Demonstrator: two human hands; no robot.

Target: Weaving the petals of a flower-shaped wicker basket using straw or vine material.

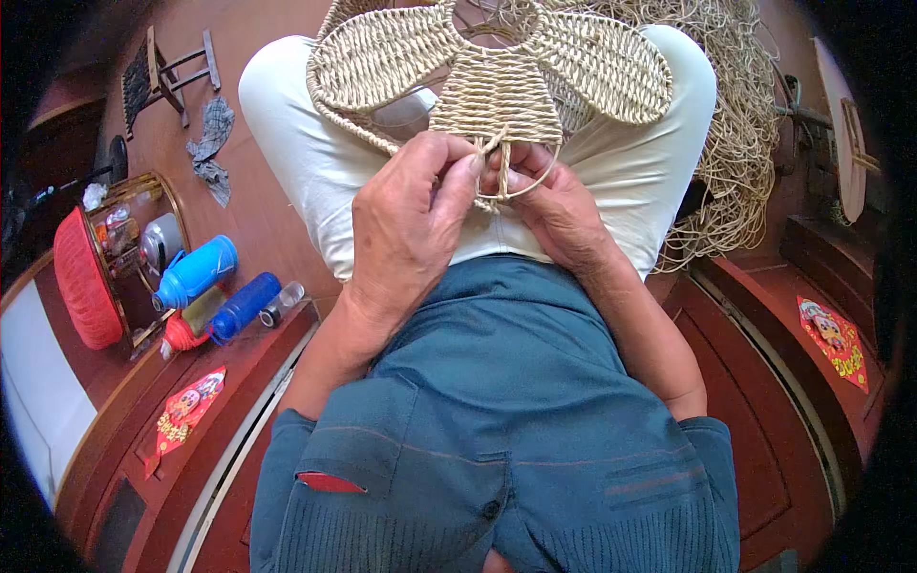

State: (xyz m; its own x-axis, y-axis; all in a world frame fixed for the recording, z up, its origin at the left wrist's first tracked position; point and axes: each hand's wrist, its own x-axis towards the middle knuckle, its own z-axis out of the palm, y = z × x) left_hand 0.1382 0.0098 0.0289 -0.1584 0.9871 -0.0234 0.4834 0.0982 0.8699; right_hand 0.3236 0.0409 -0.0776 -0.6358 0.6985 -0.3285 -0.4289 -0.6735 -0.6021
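Across my lap lies a woven straw piece with petal-shaped panels spreading from a ring. At the near edge of its middle panel, a loop of straw cord and short strands hang down. My left hand pinches a strand there between thumb and fingers. From the other side my right hand closes on the cord, its fingertips partly hidden behind the strands. Both hands meet close together just below the woven edge.
A large heap of loose straw cord lies at the right. On the left stand a blue thermos, a dark blue bottle, a small clear jar and a red-cushioned stool. Farther back are a wooden chair and a crumpled cloth.
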